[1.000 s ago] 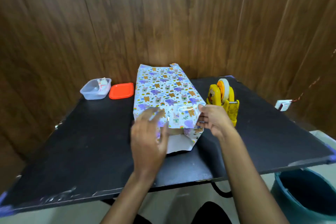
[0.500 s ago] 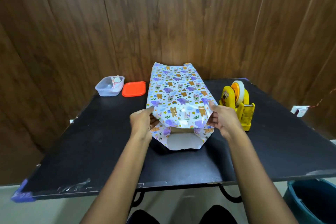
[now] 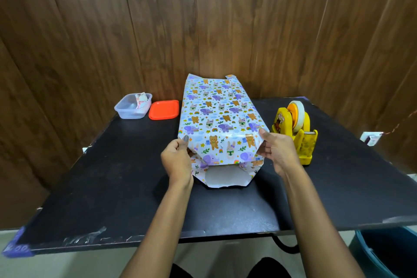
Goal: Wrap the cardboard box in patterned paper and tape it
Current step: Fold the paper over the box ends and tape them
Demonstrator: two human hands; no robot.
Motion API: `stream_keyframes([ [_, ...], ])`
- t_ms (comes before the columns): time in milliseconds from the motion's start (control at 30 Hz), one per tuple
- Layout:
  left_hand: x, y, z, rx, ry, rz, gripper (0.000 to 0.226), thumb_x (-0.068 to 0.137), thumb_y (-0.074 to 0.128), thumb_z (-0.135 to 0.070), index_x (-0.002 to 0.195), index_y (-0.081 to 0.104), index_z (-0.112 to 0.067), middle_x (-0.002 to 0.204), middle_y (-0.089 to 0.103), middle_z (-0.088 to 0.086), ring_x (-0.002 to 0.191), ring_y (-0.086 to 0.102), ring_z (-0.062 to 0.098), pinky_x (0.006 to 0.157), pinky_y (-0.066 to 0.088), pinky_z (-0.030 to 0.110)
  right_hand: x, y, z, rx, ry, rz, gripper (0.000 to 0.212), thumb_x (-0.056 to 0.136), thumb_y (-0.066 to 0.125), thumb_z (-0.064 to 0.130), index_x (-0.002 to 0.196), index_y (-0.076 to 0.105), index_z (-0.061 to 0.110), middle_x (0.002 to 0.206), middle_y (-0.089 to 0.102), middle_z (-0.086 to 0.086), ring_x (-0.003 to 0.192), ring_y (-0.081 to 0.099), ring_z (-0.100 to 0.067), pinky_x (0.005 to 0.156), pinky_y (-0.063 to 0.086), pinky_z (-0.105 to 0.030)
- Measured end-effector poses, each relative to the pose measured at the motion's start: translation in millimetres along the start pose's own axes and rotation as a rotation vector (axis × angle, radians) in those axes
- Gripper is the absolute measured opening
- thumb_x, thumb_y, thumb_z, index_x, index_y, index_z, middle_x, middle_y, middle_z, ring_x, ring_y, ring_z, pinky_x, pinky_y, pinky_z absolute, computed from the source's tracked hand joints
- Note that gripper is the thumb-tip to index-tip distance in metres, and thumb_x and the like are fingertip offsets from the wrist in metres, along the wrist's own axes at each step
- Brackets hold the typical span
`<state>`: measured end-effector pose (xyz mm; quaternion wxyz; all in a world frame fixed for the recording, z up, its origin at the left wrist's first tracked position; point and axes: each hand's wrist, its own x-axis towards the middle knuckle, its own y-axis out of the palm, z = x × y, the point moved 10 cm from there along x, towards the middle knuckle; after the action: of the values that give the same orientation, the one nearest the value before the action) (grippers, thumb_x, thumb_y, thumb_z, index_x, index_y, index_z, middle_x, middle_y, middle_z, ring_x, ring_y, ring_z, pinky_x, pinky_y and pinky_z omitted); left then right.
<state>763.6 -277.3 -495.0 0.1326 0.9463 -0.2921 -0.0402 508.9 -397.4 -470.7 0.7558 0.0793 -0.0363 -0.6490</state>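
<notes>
- Two hands hold the near end of a parcel on a black counter (image 3: 112, 176); a wood-panelled wall (image 3: 90, 29) rises behind it.
- At the back left stands a clear plastic container (image 3: 132, 109) with a small printed packet (image 3: 141, 100) inside; an orange lid (image 3: 164, 109) lies flat just beside it on the right.
- Left hand (image 3: 177, 161) pinches the parcel's near-left corner; its thumb lies on top and its fingers curl under the fold.
- Patterned paper (image 3: 220, 115), printed with bears, elephants and rabbits, covers the cardboard box; the parcel lies lengthwise at mid-counter with its far end by the wall. At the near end the top flap is folded down; the bottom flap lies on the counter, white side up. The box itself is hidden.
- Right hand (image 3: 276, 152) grips the near-right corner; its thumb is at the top edge and its fingers (image 3: 262, 153) curl against the side fold.
- Just beside that hand stands a yellow tape dispenser (image 3: 302, 142) carrying a roll of tape (image 3: 297, 115).
- Below the counter's near-right corner sits a blue bin (image 3: 388, 253).
</notes>
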Motion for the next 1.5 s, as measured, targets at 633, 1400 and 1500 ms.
stream_keyframes([
  [633,-5.0,5.5,6.6,-0.068,0.033,0.007,0.020,0.085,0.063,0.000,0.072,0.054,-0.011,0.071,0.057,0.006,0.075,0.050,0.021,0.069,0.046,0.034,1.0,-0.9,-5.6,-0.167,-0.160,-0.059,0.028,0.097,0.050,0.017,0.071,0.058,0.010,0.066,0.068,-0.005,0.060,0.064,-0.017,0.056,0.051,-0.028],
  [1400,-6.7,5.9,11.1,0.248,0.152,-0.031,0.019,0.087,0.064,-0.014,0.074,0.054,-0.004,0.072,0.058,0.007,0.065,0.052,0.016,0.060,0.044,0.026,4.3,7.9,-7.4,-0.294,-0.230,0.013,0.022,0.092,0.058,0.012,0.071,0.061,0.019,0.066,0.065,-0.001,0.051,0.059,0.001,0.053,0.043,-0.020],
  [1500,-9.2,3.0,5.0,0.338,0.198,-0.082,0.021,0.087,0.064,-0.014,0.071,0.054,-0.006,0.074,0.058,0.008,0.060,0.046,0.012,0.052,0.035,0.014,3.3,7.9,-6.8,-0.313,-0.242,-0.015,0.022,0.090,0.061,0.013,0.070,0.061,0.021,0.065,0.065,0.000,0.053,0.058,-0.002,0.055,0.043,-0.021],
])
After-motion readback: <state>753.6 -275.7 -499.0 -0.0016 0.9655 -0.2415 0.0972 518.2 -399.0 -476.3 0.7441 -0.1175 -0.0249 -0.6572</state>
